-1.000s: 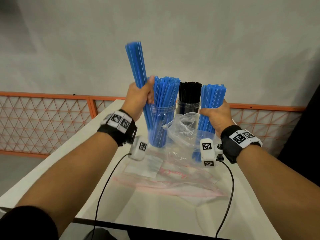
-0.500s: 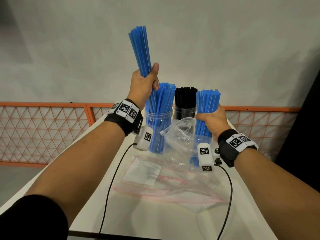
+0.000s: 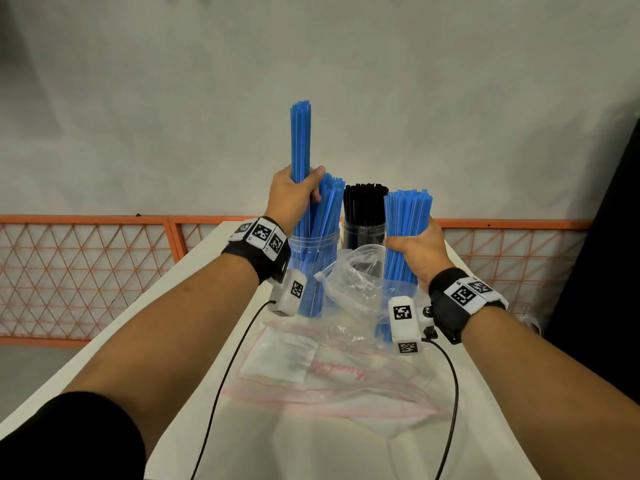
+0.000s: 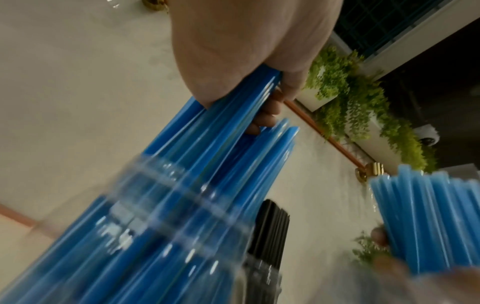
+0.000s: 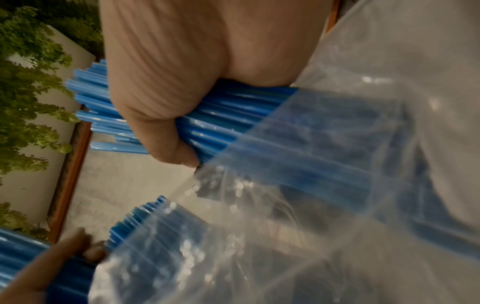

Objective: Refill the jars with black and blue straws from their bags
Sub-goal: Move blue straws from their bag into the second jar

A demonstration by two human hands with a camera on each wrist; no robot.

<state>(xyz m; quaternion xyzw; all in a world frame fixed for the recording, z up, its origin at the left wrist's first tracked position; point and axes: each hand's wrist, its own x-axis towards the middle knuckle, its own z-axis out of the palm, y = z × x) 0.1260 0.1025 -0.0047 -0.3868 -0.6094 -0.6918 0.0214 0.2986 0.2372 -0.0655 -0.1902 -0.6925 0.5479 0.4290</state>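
The left hand was curled round a small bundle of blue straws, upright, its lower ends already inside the clear plastic jar at the far end of the white table. That jar looked well stocked with blue straws, so this batch was nearly seated rather than just begun. Just to its right, the second jar stood packed with black straws; the black part seemed done, as far as could be judged. Further right, the right hand gripped a thicker sheaf of blue straws, whose lower ends sat in a crumpled clear bag; these remained to be moved. A flat zip bag with pink edging lay nearer, toward the table's middle. The straws were thin, stiff, glossy tubes; the jars ribbed and see-through; the bags limp, wrinkled film.
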